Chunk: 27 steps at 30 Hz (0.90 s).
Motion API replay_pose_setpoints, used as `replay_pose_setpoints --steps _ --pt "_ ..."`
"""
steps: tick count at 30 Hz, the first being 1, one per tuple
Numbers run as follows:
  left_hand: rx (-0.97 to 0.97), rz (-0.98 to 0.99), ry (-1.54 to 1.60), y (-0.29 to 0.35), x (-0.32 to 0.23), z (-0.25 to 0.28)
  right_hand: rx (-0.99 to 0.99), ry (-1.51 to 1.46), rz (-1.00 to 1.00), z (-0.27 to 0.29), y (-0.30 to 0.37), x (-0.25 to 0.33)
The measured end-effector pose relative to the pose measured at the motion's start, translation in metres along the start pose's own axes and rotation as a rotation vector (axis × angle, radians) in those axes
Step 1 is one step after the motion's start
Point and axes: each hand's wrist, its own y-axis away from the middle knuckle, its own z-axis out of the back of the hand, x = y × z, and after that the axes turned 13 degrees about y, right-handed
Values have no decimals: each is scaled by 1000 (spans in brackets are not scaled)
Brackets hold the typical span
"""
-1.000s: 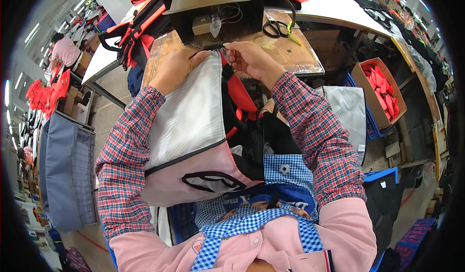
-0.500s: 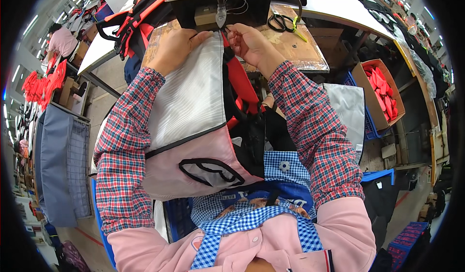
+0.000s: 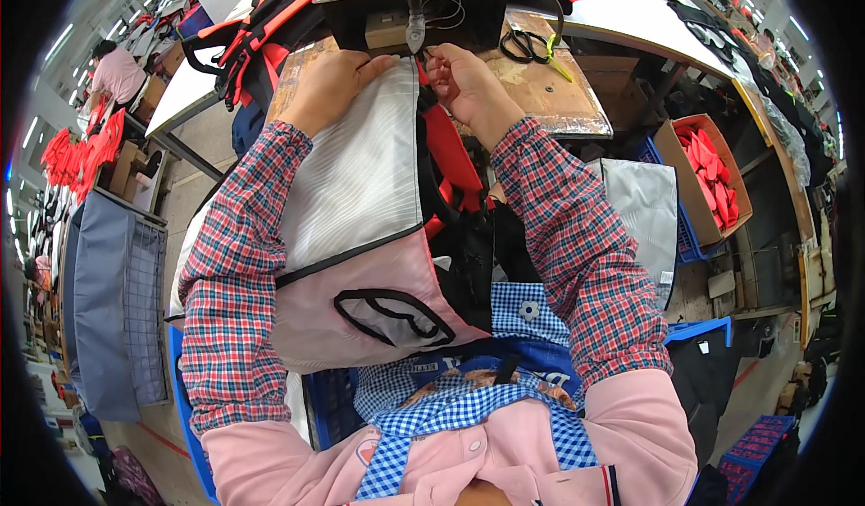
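A large white fabric panel (image 3: 360, 173) with black edge binding hangs from the machine bed toward my lap. Its lower part is pinkish and carries a black oval loop (image 3: 394, 317). My left hand (image 3: 335, 90) grips the panel's top, thumb stretched along it toward the needle area. Just right of the sewing machine's presser foot (image 3: 415, 33), my right hand (image 3: 466, 87) is closed in a pinch at the dark fabric edge; its fingertips partly hide what they hold. A red strap (image 3: 452, 150) and black material hang below my right hand.
Black-handled scissors with a yellow-green part (image 3: 532, 48) lie on the wooden machine table (image 3: 550, 91). At right stands a cardboard box (image 3: 665, 145) of red pieces. Red and black straps (image 3: 248, 46) are piled at upper left. Another person (image 3: 117, 75) is at far left.
Both hands stay by the needle with the fabric. My right hand and forearm have shifted very slightly, and the view has moved a little.
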Motion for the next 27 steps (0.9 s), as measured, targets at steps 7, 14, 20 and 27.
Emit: replay_pose_setpoints --steps 7,14,20,27 --pt "1 24 -24 1 4 0 -18 -21 5 -2 4 0" --pt "15 25 44 13 9 6 132 -185 152 25 19 17" --pt "-89 -72 96 74 -32 52 266 1102 320 62 102 16" --pt "-289 -237 -9 129 -163 139 473 820 636 -3 222 1"
